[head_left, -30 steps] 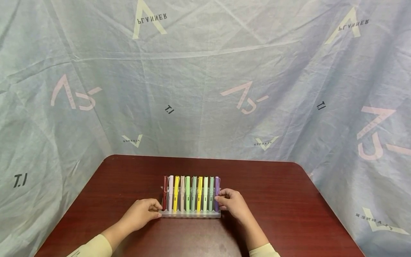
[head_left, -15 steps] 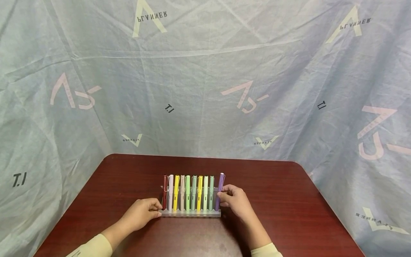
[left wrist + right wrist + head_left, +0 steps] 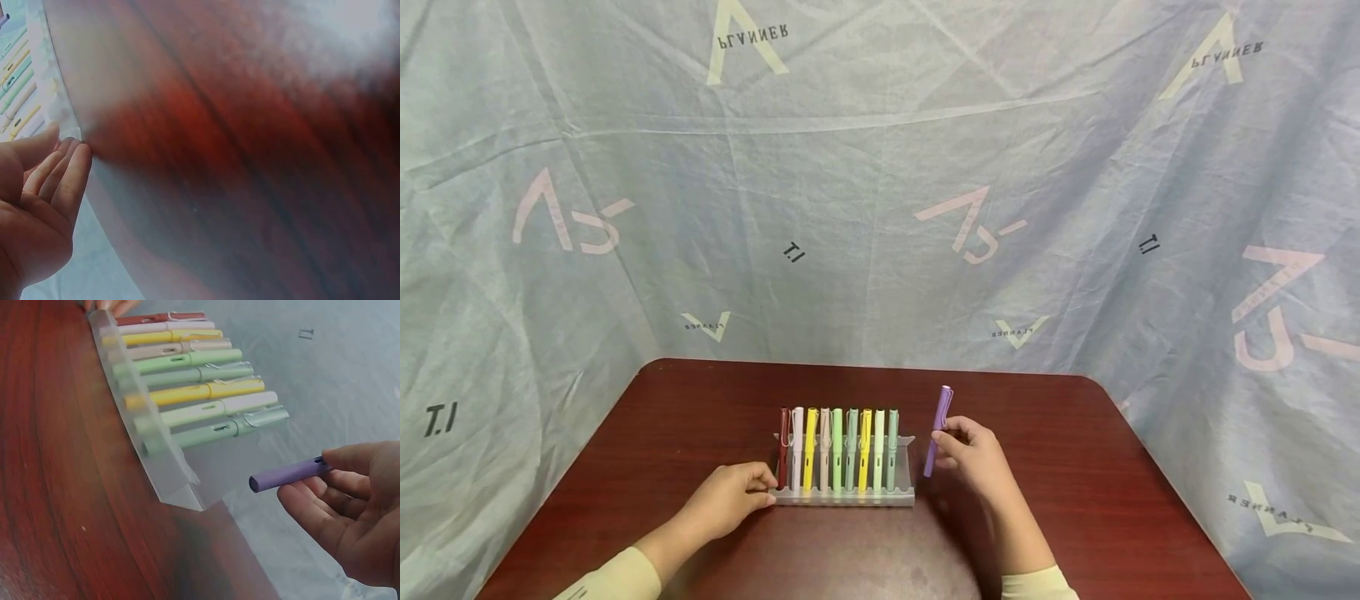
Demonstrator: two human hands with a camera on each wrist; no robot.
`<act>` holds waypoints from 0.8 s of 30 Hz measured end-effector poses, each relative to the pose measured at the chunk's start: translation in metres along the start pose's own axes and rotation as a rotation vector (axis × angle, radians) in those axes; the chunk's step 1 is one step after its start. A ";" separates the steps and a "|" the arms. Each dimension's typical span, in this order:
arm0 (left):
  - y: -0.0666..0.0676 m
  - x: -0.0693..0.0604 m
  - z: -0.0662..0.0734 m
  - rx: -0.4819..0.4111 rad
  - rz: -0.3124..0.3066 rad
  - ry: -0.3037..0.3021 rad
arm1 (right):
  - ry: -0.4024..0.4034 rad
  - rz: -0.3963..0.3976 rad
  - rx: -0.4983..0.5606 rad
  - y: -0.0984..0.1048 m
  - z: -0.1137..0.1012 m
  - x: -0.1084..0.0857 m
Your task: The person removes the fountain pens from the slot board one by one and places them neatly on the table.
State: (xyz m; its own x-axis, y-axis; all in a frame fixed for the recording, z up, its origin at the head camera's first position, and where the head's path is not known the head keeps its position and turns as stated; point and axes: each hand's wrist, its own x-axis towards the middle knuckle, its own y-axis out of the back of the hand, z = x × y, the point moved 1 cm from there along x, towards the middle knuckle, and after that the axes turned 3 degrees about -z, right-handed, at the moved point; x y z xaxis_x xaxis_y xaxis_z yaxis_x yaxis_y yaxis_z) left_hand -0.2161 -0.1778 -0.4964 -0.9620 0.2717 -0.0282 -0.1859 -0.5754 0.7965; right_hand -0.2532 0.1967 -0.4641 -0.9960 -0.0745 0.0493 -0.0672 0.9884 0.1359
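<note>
A frosted clear pen stand [image 3: 850, 501] carries several capped pens side by side, from a dark red pen [image 3: 784, 450] at its left end to a grey-green pen [image 3: 892, 450] toward the right. My left hand [image 3: 730, 500] pinches the stand's left front corner; in the left wrist view the left hand [image 3: 47, 200] has thumb and fingers at that corner. To the right of the stand, my right hand [image 3: 973, 458] pinches a purple pen [image 3: 940, 425], tilted and apart from the stand. The right wrist view shows the purple pen [image 3: 284, 475] between thumb and fingers, its cap end hidden.
The stand's rightmost slot [image 3: 206, 465] holds no pen. Beneath everything is a dark red wooden table [image 3: 715, 400] with rounded back corners. Grey printed cloth [image 3: 865, 208] hangs around its back and sides.
My right hand has drawn the purple pen out of the right end of the stand and carried it up and to the right. The left hand stays at the stand's corner.
</note>
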 end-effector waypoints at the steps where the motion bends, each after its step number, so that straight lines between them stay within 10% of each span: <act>1: 0.000 0.000 0.000 -0.001 -0.001 0.001 | -0.012 -0.002 0.001 0.002 0.001 0.000; 24: -0.001 0.001 0.000 0.025 -0.005 -0.009 | -0.155 -0.227 -0.341 -0.013 0.042 -0.001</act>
State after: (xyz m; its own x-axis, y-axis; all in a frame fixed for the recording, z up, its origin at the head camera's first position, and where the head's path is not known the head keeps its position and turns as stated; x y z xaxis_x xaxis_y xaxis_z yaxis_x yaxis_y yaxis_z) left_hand -0.2167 -0.1769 -0.4967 -0.9593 0.2811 -0.0266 -0.1851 -0.5550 0.8110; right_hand -0.2537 0.1900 -0.5079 -0.9571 -0.2383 -0.1648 -0.2878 0.8471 0.4468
